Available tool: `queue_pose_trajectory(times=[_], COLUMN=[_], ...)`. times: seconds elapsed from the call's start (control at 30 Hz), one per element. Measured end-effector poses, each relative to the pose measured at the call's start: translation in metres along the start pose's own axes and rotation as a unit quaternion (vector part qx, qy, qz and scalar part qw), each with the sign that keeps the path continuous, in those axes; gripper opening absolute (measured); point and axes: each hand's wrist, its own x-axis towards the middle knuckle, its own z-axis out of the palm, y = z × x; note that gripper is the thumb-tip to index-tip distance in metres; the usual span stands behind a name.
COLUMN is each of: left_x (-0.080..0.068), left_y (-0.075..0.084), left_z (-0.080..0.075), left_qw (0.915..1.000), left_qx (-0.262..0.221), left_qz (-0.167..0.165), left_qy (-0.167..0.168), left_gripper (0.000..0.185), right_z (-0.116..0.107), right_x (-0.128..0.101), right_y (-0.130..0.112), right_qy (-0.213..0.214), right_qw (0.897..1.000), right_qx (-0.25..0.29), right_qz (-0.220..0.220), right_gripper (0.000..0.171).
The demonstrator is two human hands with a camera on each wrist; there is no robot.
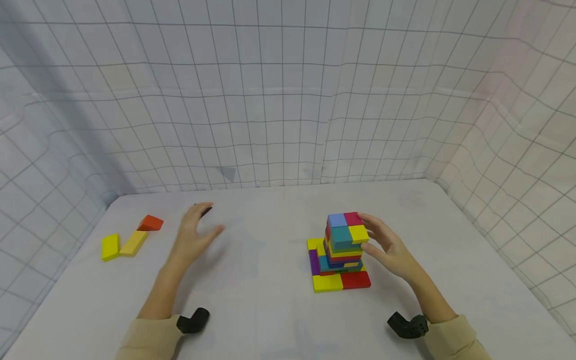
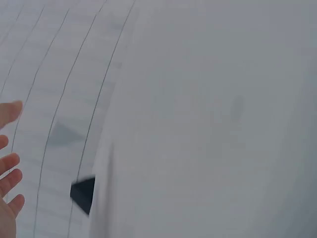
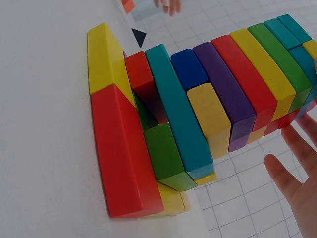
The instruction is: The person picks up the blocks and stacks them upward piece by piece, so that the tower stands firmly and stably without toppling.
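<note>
1. Coloured wooden blocks make a stepped tower [image 1: 341, 250] toward the table's [image 1: 270, 310] right side, its wide red and yellow base slabs nearer the front edge
2. Right hand [image 1: 389, 245] hovers just beside the tower's upper tiers, fingers spread and relaxed, gripping nothing; whether a fingertip touches the top yellow block is hard to tell
3. Left hand [image 1: 193, 235] hangs open mid-table, empty, beside a small black piece [image 1: 204, 209]
4. Loose blocks [image 1: 130, 240], orange and yellow, lie near the left edge
5. Risk: upper layers look offset, so a sideways nudge from those fingers could shear them off
</note>
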Motion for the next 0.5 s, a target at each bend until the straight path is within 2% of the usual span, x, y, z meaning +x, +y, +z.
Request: queue_pose_trajectory(times=[0.1,0.23,0.3,0.37,0.5], left_x=[-0.016,-0.044,-0.056,-0.064,-0.070], left_y=[-0.035,-0.066,-0.076,-0.084,-0.092], left_z=[-0.038,-0.076,-0.087,-0.093,-0.095], left_qw=[0.9966,0.9808,0.9702,0.9622,0.9537], left_qx=[0.044,0.101,0.133,0.161,0.207], left_qz=[-0.062,-0.160,-0.197,-0.216,-0.218], left_qy=[0.032,0.046,0.045,0.041,0.017], left_gripper=[0.056,0.056,0.056,0.055,0.053], right_z=[0.000,0.001,0.001,0.001,0.001], right_x=[0.000,0.000,0.000,0.000,-0.001], right_y=[0.000,0.000,0.000,-0.001,-0.002], right_qy=[0.001,0.001,0.000,0.000,0.000], right_qw=[1.000,1.000,1.000,1.000,1.000], right_qx=[0.001,0.002,0.003,0.002,0.000], right_qz=[0.001,0.002,0.003,0.005,0.012], right_gripper=[0.059,0.059,0.059,0.059,0.060])
